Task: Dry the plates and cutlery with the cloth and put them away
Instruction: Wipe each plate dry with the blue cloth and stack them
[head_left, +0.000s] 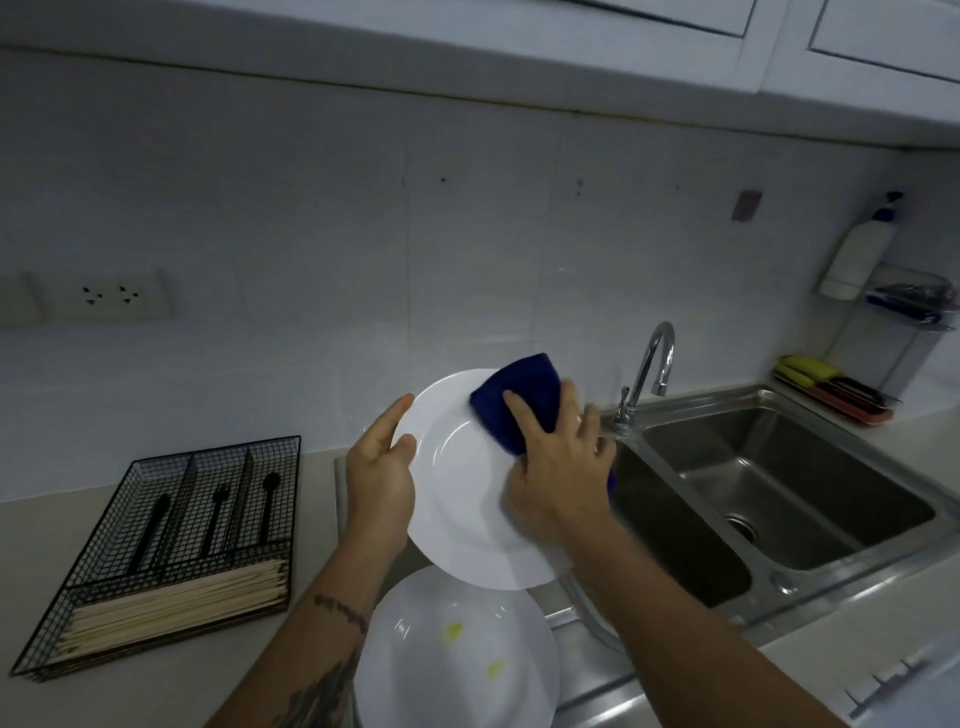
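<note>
Over the sink (779, 499), the left hand (379, 467) gripped a plate (457, 499) at nine o'clock while the right hand (556, 457), fingers spread, pressed the cloth (519, 400) near one o'clock; rim-to-centre circles would likely dry best.

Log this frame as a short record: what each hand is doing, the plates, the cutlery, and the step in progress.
left hand: grips the left rim of the held plate
right hand: presses the blue cloth against the held plate's upper right
held plate: white, tilted, above the counter just left of the sink
second plate: below the held one, with yellow marks on it
cutlery: three dark pieces in the wire tray, pale sticks in its front compartment
step: drying a plate; not yet put away
</note>
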